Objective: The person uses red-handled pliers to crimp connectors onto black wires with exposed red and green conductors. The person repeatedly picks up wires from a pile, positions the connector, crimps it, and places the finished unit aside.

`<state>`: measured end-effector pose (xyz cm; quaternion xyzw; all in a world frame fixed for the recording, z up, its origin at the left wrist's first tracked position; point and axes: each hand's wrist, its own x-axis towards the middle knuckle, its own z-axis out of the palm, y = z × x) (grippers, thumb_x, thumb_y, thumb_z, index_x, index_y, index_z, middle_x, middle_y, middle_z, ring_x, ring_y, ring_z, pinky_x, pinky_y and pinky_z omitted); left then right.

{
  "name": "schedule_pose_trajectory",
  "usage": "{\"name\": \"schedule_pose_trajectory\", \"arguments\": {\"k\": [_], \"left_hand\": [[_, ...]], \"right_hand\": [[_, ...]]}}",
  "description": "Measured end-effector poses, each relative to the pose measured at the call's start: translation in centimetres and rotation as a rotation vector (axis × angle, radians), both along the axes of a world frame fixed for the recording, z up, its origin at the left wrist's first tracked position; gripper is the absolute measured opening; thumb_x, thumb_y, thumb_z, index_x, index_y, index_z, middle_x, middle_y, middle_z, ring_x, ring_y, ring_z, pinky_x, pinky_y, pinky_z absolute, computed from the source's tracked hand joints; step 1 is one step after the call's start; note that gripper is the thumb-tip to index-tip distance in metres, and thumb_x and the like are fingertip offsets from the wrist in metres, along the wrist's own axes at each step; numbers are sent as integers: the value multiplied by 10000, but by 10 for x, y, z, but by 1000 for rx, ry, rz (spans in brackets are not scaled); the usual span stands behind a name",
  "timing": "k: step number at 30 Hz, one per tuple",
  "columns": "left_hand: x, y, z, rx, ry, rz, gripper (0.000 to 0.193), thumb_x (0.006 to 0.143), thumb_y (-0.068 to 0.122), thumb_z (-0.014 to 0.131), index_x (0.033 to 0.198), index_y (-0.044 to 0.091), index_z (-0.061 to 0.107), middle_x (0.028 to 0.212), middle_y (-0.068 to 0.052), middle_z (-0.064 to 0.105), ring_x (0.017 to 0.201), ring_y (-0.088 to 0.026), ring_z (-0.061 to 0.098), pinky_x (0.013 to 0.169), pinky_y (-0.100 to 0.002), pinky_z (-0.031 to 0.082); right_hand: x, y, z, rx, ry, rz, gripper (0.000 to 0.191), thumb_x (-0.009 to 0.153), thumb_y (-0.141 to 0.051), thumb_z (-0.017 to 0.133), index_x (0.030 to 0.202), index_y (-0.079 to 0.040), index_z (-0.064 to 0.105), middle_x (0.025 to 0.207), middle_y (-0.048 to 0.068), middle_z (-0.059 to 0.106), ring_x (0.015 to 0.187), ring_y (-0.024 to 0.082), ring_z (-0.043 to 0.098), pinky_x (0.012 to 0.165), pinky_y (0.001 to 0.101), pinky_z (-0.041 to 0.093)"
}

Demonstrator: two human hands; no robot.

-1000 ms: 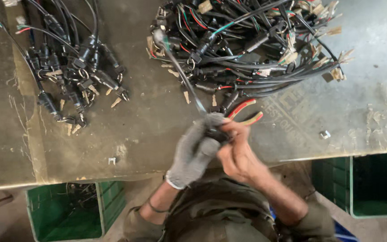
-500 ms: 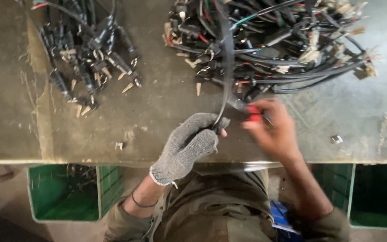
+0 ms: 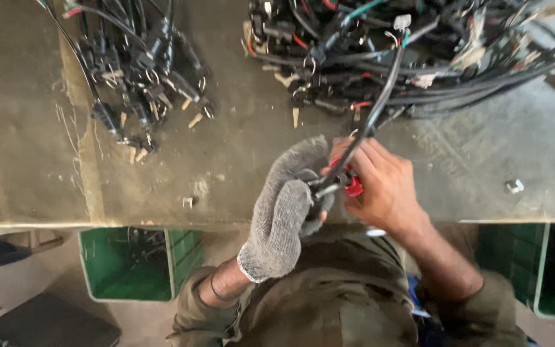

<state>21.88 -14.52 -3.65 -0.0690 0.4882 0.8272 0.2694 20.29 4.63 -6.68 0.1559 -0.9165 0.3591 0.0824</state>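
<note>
My left hand [image 3: 287, 205], in a grey knit glove, grips the near end of a black cable [image 3: 380, 103] at the front edge of the workbench. The cable runs up and away into a big tangled pile of black, red and green wiring [image 3: 419, 58] at the back right. My bare right hand [image 3: 383, 186] is closed around red-handled pliers [image 3: 353, 186], held against the cable end just right of the glove. Only a bit of red handle shows between the fingers.
A smaller bundle of black cables with connectors [image 3: 142, 71] lies at the back left of the worn metal bench [image 3: 27, 148]. Small cut bits and a nut [image 3: 514, 186] dot the surface. Green crates [image 3: 136, 263] [image 3: 547, 270] stand on the floor below.
My right hand has come back left from the pile and closed in beside the gloved hand at the cable end. The cable now hangs tauter from the pile.
</note>
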Motion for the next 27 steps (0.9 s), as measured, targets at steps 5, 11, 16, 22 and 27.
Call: {"name": "schedule_pose_trajectory", "arguments": {"k": [5, 11, 16, 22, 27], "left_hand": [[-15, -23, 7, -391, 375, -211, 535, 1107, 236, 514, 1587, 40, 378, 920, -27, 628, 779, -94, 579, 703, -259, 520], [-15, -21, 4, -433, 396, -307, 690, 968, 92, 666, 1579, 69, 345, 1046, -87, 660, 790, -191, 638, 724, -321, 558], [-3, -8, -16, -711, 816, -17, 679, 953, 45, 758, 1547, 36, 430, 1171, -150, 668, 995, -300, 684, 869, -358, 568], [10, -2, -29, -720, 854, 51, 674, 957, 37, 770, 1543, 45, 437, 1195, -154, 660, 1026, -322, 679, 898, -363, 566], [14, -1, -34, -778, 935, 54, 692, 969, -13, 738, 1566, 33, 392, 1239, -112, 681, 1079, -324, 672, 914, -391, 550]], "right_hand": [[-5, 4, -20, 210, 104, -59, 365, 700, -247, 901, 823, -97, 592, 817, 47, 651, 751, 269, 675, 581, 392, 486], [0, 6, -20, 121, -35, -19, 361, 664, -186, 843, 915, -83, 605, 867, 64, 628, 838, 298, 650, 637, 413, 497], [13, 1, -11, 126, -147, -55, 356, 690, -164, 821, 963, -97, 602, 897, 72, 628, 871, 304, 640, 666, 431, 498], [18, 0, -10, 100, -89, -65, 365, 708, -130, 788, 1005, -68, 584, 947, 78, 639, 871, 310, 639, 671, 429, 503], [25, -2, -8, 245, -140, -144, 288, 765, -197, 817, 863, -88, 569, 798, 65, 600, 777, 297, 638, 613, 434, 479]]}}
